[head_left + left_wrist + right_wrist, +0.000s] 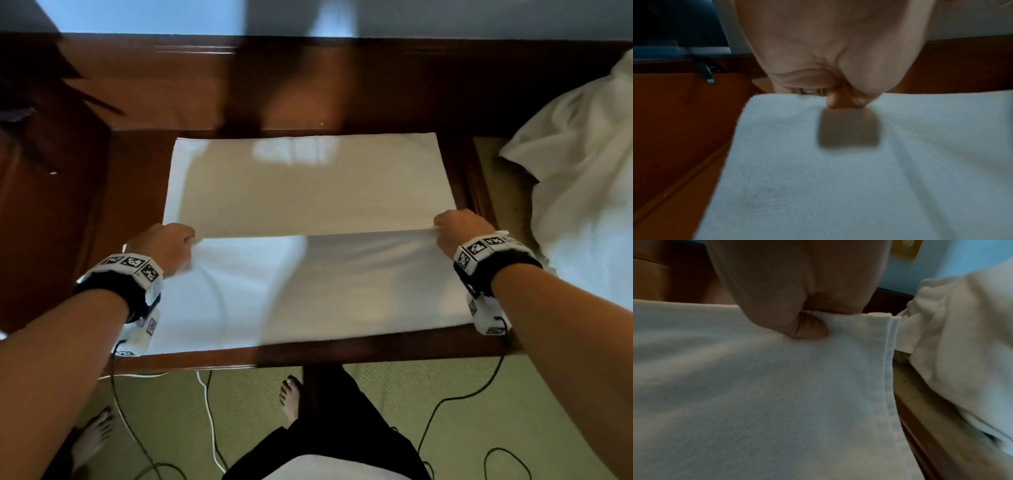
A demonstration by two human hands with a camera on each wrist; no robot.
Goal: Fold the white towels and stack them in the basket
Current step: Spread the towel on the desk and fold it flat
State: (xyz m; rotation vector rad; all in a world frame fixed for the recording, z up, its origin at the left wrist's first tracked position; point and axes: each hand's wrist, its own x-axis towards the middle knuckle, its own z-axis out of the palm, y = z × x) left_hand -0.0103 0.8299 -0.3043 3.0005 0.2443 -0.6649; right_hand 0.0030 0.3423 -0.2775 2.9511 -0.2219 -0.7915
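At the near edge of the dark wooden tabletop [308, 351] lies the white towel [308, 192], spread flat and reaching toward the far edge. The left hand [164, 245] pinches the towel's raised edge near the left side, fingers [835, 100] curled tight on the cloth. The right hand [462, 233] grips the same edge near the right side, thumb pressed into the fabric. Off the tabletop's right edge sits a heap of crumpled white cloth [582, 164].
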